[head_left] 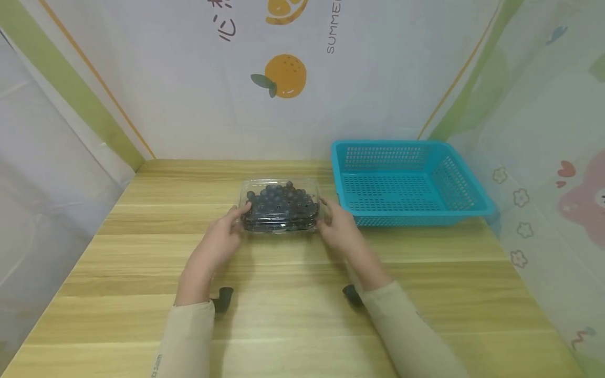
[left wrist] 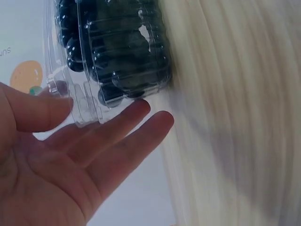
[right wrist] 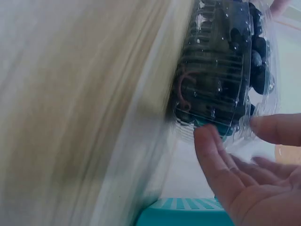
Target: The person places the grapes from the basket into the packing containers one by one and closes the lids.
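A clear plastic box of dark grapes [head_left: 282, 208] is held at both ends between my two hands, over the middle of the wooden table. My left hand [head_left: 220, 237] grips the left end; in the left wrist view its thumb [left wrist: 44, 114] lies against the box's rim and the fingers reach under it. On the right end, my right hand [head_left: 341, 229] pinches the rim, with thumb [right wrist: 277, 129] on one side and fingers [right wrist: 214, 155] on the other. Grapes [right wrist: 261, 66] show through the transparent walls. Whether the box touches the table I cannot tell.
A blue plastic basket [head_left: 472, 210] with perforated sides stands at the back right, close to my right hand. The wooden table [head_left: 283, 325] ends at a printed white cloth [head_left: 189, 105] behind. Dark wrist-camera parts [head_left: 224, 299] stick out beside the sleeves.
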### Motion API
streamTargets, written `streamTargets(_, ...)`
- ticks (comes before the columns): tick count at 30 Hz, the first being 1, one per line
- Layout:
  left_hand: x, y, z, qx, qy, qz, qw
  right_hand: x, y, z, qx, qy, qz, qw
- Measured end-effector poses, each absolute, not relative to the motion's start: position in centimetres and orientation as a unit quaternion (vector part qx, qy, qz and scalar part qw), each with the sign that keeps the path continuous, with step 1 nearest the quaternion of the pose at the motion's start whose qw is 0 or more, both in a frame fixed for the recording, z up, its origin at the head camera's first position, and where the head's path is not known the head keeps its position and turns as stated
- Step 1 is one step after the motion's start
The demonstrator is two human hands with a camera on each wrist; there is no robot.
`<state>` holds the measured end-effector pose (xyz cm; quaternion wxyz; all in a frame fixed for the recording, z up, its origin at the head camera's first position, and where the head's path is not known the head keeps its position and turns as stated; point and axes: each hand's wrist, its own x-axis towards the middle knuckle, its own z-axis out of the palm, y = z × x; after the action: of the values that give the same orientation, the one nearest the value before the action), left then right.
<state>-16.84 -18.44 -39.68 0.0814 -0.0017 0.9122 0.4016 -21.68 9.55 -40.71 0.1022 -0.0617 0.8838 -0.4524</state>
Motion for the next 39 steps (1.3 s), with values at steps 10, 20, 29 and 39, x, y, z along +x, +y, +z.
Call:
streamTargets(10,-17.5,-18.2,-39.8,-0.055,0.897,0.435,0.059,-21.1,9.9,-41.6,0.011,0.852,-0.484,0.198)
streamTargets(20,-17.6,-18.6,-39.6,-0.124,0.842,0.516,0.094,-20.9,9.8,-42.2,0.002,0.831,-0.514,0.215)
streamTargets(29,-17.2,-19.6,-40.2,-0.14,0.796,0.571,0.141,-20.9,9.9,-42.2,0.002,0.816,-0.535,0.218)
streamTargets(39,-17.0,-19.7,-40.5,-0.129,0.773,0.6,0.158,-20.8,9.9,-42.2,0.001,0.818,-0.533,0.216)
